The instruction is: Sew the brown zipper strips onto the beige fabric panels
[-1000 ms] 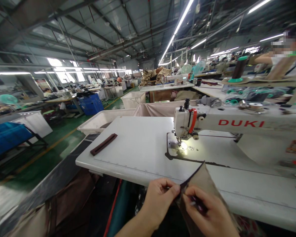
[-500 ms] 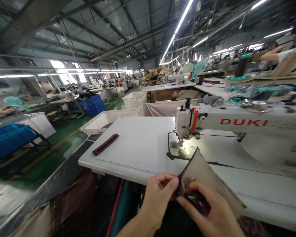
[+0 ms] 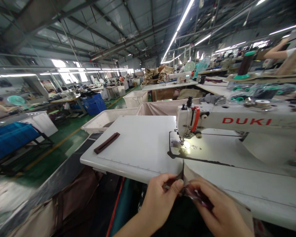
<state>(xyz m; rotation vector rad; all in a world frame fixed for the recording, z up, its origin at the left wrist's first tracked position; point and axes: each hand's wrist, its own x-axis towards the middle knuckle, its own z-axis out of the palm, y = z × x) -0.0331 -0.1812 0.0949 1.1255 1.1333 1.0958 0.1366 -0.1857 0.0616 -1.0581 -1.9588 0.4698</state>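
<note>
My left hand [image 3: 158, 199] pinches the edge of a beige fabric piece [image 3: 188, 171] between thumb and forefinger, just in front of the table's front edge. Close beside it, my right hand [image 3: 218, 209] is closed on the same piece, fingertips almost meeting the left thumb. A dark, shiny, purplish item [image 3: 202, 198] shows under the right fingers; its kind I cannot make out. Much of the fabric is hidden behind the right hand. Beyond both hands stands a white sewing machine [image 3: 227, 118], its needle area lit, with no fabric under the foot.
A dark brown strip with a slot [image 3: 107, 143] lies on the left of the white sewing table [image 3: 138, 138]. Brown fabric [image 3: 71, 200] hangs at lower left. White bins [image 3: 106, 117] stand behind the table. A thread cone [image 3: 245, 65] and a co-worker's arm [image 3: 277, 49] are at right.
The fabric piece has been lowered and turned, so its raised corner now shows less. My right hand has moved slightly down and right; the left has shifted a little right.
</note>
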